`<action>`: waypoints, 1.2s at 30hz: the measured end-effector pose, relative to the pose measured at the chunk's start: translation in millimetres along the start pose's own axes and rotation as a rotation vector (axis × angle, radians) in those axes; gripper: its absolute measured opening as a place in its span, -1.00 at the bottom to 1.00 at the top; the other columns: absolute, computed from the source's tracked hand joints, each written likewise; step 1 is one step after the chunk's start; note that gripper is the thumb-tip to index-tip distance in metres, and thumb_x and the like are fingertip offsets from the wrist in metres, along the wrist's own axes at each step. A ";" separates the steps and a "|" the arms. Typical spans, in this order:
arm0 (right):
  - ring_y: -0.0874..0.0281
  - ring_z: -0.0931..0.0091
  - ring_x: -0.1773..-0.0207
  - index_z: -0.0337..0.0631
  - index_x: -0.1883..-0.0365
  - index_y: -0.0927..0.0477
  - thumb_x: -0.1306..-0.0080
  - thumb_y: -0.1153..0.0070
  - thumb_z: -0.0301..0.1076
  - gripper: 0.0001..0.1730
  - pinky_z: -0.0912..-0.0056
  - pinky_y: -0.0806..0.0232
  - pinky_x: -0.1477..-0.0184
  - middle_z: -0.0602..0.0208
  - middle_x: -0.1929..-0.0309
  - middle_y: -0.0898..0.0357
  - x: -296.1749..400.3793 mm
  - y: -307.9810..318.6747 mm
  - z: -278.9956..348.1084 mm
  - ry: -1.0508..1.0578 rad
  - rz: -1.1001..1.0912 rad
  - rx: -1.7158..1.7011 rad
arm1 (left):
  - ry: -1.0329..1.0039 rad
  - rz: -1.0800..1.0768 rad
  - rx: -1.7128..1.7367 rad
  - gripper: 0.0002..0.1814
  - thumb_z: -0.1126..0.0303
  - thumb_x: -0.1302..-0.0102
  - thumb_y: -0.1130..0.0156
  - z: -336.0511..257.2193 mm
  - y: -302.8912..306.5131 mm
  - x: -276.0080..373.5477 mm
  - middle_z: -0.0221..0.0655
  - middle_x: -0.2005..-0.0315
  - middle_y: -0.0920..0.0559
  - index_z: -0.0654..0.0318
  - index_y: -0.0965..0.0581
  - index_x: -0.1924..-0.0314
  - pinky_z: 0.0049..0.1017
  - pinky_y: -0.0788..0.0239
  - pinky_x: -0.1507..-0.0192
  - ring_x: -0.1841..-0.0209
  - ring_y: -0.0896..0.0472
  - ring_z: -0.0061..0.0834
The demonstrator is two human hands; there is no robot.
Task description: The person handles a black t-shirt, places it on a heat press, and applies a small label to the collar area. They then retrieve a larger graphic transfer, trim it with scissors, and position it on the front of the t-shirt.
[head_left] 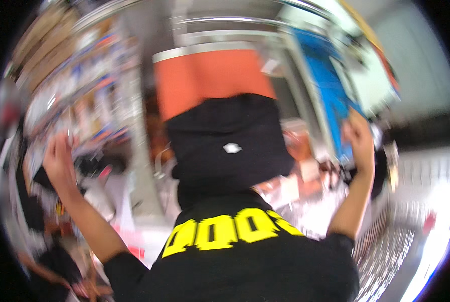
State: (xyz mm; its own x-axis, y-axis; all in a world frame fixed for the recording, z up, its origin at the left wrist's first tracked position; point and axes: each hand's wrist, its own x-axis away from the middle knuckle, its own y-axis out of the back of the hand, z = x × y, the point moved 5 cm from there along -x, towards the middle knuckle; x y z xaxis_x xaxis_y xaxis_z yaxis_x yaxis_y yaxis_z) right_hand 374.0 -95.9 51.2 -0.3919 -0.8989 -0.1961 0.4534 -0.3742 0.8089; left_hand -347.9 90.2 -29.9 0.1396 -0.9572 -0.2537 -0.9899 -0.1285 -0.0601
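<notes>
Blur from motion softens both of my hands. My left hand (pixel 60 158) is raised at the left, fingers bent, in front of packed goods; whether it holds anything is unclear. At the right, my right hand (pixel 359 137) is raised over the edge of a blue panel (pixel 319 71). Its fingers are partly curled, and I cannot tell if something is between them. Between my arms, black fabric (pixel 225 124) with a small white mark covers the near part of an orange panel (pixel 213 71). Below it is my black shirt (pixel 225 271) with large yellow characters.
Shelving with packaged goods (pixel 77 83) fills the left side, with brown cartons (pixel 45 41) at its far end. Blurred orange and white items (pixel 300 173) lie right of the black fabric. Part of another person's arm (pixel 43 270) seems visible at the lower left.
</notes>
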 end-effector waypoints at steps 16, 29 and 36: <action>-0.53 0.68 0.30 -0.31 0.11 -0.62 -0.35 -0.23 -0.40 -0.80 0.60 -0.39 0.23 0.45 0.35 -0.61 8.6 -140.1 126.8 0.113 0.483 -0.955 | 0.207 0.446 -0.030 -0.80 0.54 -0.32 -0.26 -38.4 -332.7 123.0 -0.41 0.33 -0.66 0.45 -0.61 0.08 -0.66 -0.44 0.20 0.32 -0.56 -0.71; -0.59 0.62 0.35 -0.32 0.22 -0.61 -0.40 -0.16 -0.40 -0.86 0.55 -0.47 0.27 0.31 0.35 -0.66 14.9 -171.7 145.1 -0.010 0.791 -1.170 | 0.181 0.412 0.050 -0.73 0.54 -0.34 -0.23 -50.9 -334.4 133.3 -0.35 0.26 -0.66 0.38 -0.53 -0.03 -0.63 -0.43 0.18 0.28 -0.57 -0.66; -0.60 0.61 0.34 -0.31 0.22 -0.61 -0.40 -0.14 -0.41 -0.87 0.55 -0.47 0.26 0.30 0.34 -0.66 18.5 -176.9 143.3 -0.054 0.826 -1.192 | 0.153 0.389 0.047 -0.75 0.55 -0.34 -0.23 -45.5 -327.9 132.5 -0.36 0.25 -0.65 0.39 -0.54 -0.01 -0.62 -0.44 0.17 0.27 -0.57 -0.65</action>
State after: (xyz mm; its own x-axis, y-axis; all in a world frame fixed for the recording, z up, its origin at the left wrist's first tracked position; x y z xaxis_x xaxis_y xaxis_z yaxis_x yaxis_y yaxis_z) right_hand 171.9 -13.7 -16.1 0.2884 -0.9485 0.1312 0.9334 0.2479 -0.2596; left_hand -6.0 -6.3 0.1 -0.2529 -0.9600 -0.1199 -0.9655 0.2585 -0.0332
